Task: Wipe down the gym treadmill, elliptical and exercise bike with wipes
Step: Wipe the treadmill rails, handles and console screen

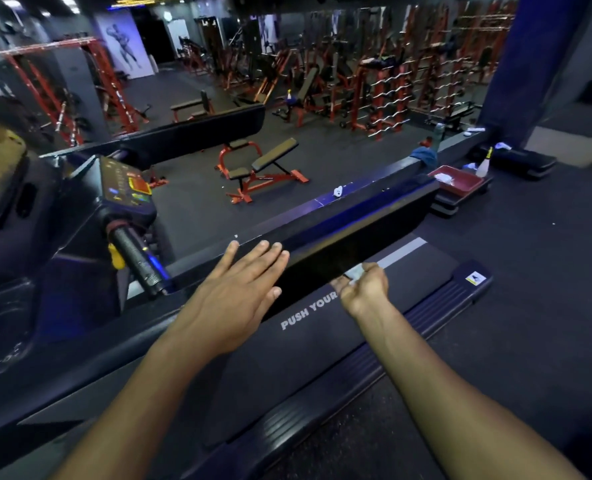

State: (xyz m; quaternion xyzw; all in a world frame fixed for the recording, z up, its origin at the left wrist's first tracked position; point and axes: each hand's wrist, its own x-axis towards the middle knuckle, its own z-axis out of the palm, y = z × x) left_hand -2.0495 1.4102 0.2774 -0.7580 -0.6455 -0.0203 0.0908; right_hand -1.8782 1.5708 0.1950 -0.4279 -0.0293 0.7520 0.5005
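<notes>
The treadmill runs across the view, its dark belt (305, 344) printed "PUSH YOUR". A black side rail (356, 233) runs along its far side. My left hand (239, 292) lies flat with straight fingers on that rail. My right hand (363, 289) pinches a small white wipe (355, 271) against the rail's lower edge above the belt. The treadmill console (128, 188) with lit buttons and a padded handle (138, 261) stand at the left.
A red tray (455, 181) with white wipes and a spray bottle (484, 164) sit on black step platforms at the right. A low ledge (339, 194) separates this area from a lower floor with an orange bench (263, 168) and barbell racks.
</notes>
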